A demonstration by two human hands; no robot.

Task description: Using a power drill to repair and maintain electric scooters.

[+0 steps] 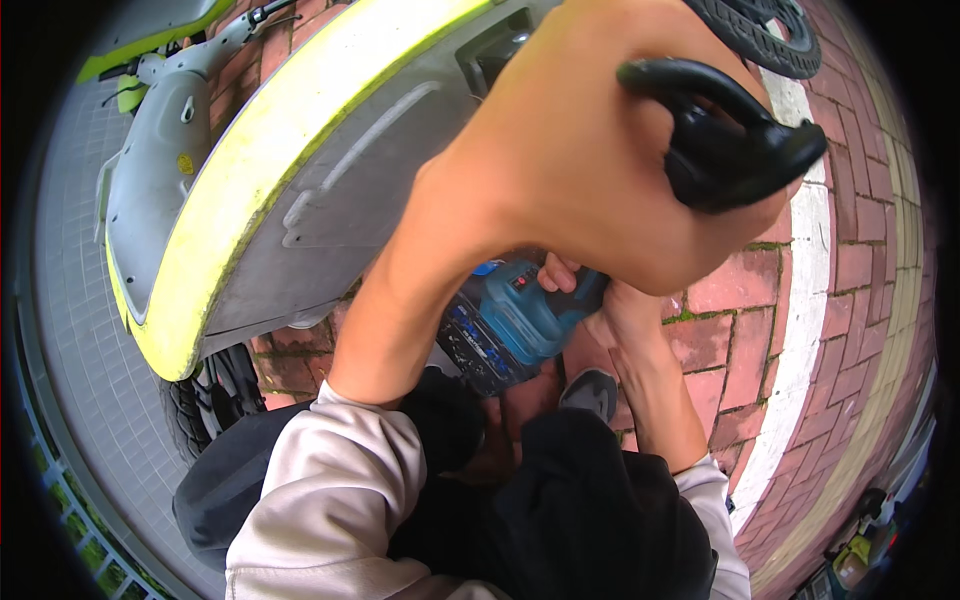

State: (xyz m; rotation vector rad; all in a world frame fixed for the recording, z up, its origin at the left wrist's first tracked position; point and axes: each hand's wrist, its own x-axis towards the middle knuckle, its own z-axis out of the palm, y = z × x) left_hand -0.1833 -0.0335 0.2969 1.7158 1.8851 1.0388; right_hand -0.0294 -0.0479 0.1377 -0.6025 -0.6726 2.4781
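On blk tool base [503, 374], blu print [484, 338]

2 hands [625, 170] [615, 310], 1 blue tool [530, 325], 1 black piece [702, 155], 2 tyres [795, 62] [182, 415]

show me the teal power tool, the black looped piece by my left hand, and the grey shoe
Teal power tool [528, 312], head view: on its casing.
Black looped piece [712, 165], head view: on its thick lower body.
Grey shoe [592, 393], head view: on its upper.
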